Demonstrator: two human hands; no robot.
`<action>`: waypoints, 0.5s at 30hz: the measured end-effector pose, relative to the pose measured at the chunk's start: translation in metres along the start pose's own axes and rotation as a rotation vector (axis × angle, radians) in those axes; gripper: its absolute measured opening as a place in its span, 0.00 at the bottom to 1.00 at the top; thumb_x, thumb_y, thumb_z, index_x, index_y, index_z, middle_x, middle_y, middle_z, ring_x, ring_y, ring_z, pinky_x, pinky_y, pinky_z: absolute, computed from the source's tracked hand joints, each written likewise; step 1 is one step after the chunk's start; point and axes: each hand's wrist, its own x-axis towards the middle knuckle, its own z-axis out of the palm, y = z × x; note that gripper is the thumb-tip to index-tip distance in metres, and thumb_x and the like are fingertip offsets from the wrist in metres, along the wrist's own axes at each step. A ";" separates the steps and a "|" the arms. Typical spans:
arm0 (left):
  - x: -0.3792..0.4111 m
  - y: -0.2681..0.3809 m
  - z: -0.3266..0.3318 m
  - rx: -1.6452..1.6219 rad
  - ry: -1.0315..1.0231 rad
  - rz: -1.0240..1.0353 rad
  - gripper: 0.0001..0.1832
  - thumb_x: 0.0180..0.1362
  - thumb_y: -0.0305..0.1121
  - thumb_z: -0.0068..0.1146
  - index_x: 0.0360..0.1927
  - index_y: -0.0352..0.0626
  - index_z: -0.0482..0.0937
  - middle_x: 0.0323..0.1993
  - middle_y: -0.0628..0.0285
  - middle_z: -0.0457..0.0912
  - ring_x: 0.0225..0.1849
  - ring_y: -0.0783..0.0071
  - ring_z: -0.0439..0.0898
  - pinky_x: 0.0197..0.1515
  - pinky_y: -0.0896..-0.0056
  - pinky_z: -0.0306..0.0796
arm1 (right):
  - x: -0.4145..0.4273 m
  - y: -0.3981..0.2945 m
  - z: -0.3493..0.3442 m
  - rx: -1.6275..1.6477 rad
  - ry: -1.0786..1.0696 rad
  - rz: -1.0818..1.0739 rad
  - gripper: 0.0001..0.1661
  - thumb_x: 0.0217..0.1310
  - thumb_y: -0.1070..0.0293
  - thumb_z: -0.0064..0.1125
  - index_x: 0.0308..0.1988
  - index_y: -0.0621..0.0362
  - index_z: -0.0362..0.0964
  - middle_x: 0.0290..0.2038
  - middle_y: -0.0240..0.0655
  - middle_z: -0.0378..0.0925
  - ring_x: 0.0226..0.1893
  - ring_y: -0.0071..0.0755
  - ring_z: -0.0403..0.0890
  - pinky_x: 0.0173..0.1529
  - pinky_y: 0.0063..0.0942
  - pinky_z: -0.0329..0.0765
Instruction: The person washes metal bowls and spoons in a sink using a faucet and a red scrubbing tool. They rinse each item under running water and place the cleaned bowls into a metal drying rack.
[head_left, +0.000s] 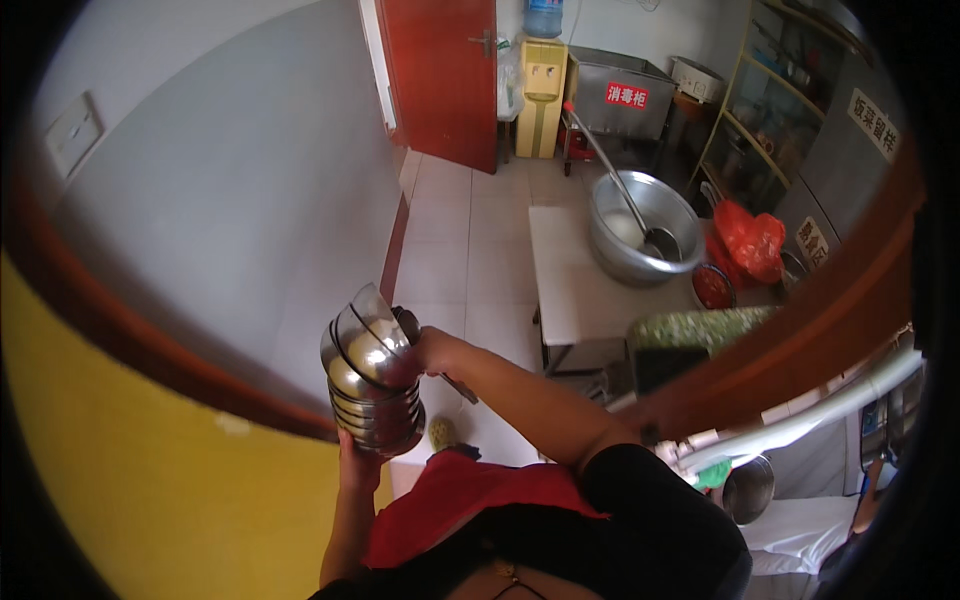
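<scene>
A leaning stack of several shiny metal bowls (375, 401) is in front of me, the top ones tilted. My left hand (361, 459) supports the stack from below, its fingers partly hidden under the lowest bowl. My right hand (433, 352) is at the right side of the upper bowls. It grips what looks like a metal ladle (406, 324), whose rounded head shows above the hand and whose handle end sticks out below. The bowls hide part of the right fingers, so whether they also grip a bowl rim is unclear.
A doorway frame (832, 367) curves around me beside a grey wall (225, 195). On the right, a table (559, 292) bears a large metal basin (604, 244) with a long-handled ladle and a red plastic bag (750, 236). A red door (442, 82) stands ajar near a water dispenser (541, 124).
</scene>
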 end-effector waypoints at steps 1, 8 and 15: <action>0.012 -0.018 -0.015 0.000 0.017 0.018 0.37 0.52 0.58 0.38 0.59 0.45 0.48 0.55 0.57 0.60 0.54 0.59 0.63 0.50 0.49 0.63 | 0.009 0.007 -0.007 -0.031 0.016 0.026 0.21 0.35 0.55 0.61 0.28 0.61 0.72 0.17 0.32 0.70 0.13 0.23 0.65 0.15 0.21 0.60; 0.220 0.031 -0.049 0.018 -0.078 -0.113 0.32 0.55 0.49 0.41 0.59 0.52 0.46 0.55 0.57 0.59 0.52 0.59 0.66 0.46 0.53 0.68 | 0.107 -0.040 -0.126 0.254 0.175 0.078 0.07 0.45 0.66 0.56 0.29 0.54 0.71 0.17 0.25 0.67 0.14 0.15 0.62 0.16 0.16 0.55; 0.416 0.052 -0.040 0.153 -0.131 -0.336 0.31 0.56 0.52 0.36 0.58 0.48 0.49 0.52 0.55 0.63 0.49 0.60 0.69 0.42 0.56 0.71 | 0.203 -0.052 -0.248 0.319 0.289 0.087 0.08 0.47 0.62 0.55 0.32 0.46 0.72 0.17 0.21 0.68 0.12 0.13 0.57 0.16 0.15 0.50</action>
